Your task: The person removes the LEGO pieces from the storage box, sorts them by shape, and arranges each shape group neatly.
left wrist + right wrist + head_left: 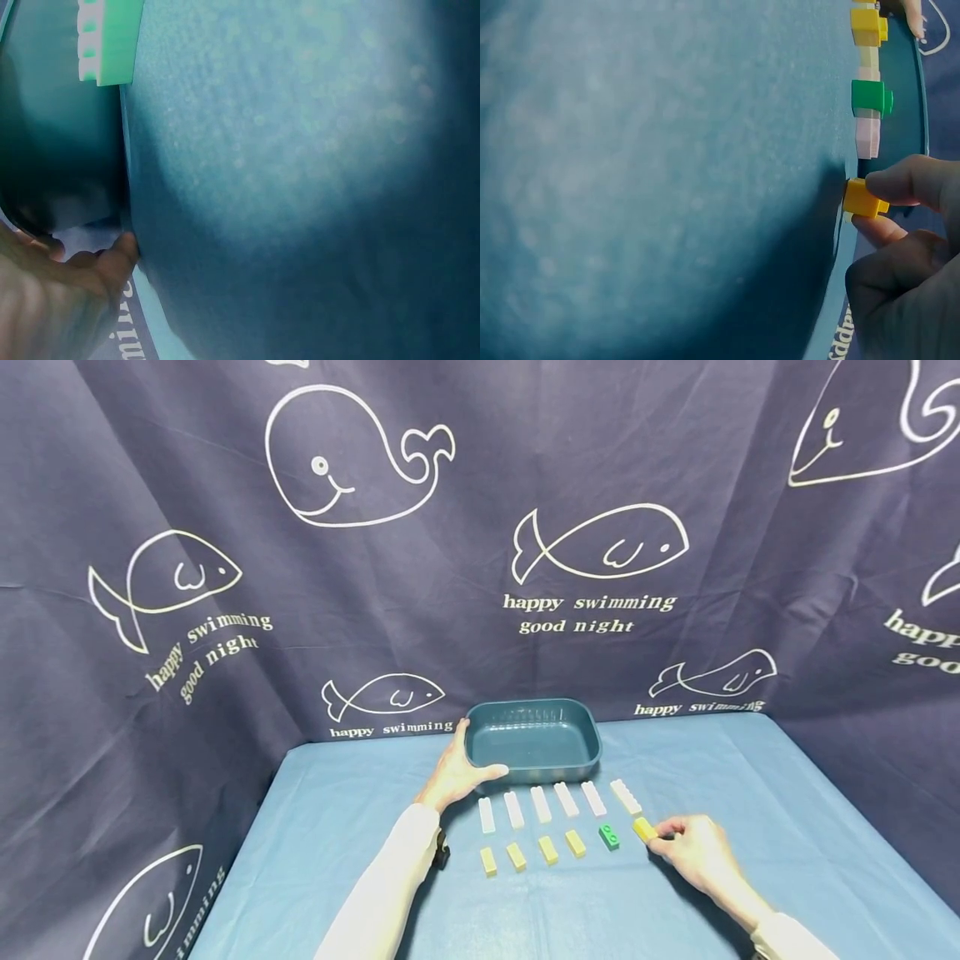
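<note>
My right hand (693,852) pinches a yellow toy building brick (644,829) between thumb and fingers at the right end of the front row. In the right wrist view that yellow brick (861,198) stands on the cloth, studs facing away. Just left of it lies a green brick (609,836), then several yellow bricks (548,850). Behind runs a row of several long whitish bricks (566,799). My left hand (455,770) holds the left end of a dark teal plastic basin (532,774), thumb along its near wall and fingers on its left side.
A light blue cloth (315,860) covers the table. Dark curtains (480,660) with white fish and whale prints close in the back and sides; the basin stands close to the back curtain. In the left wrist view a pale green-tinted brick (120,41) shows beside the basin.
</note>
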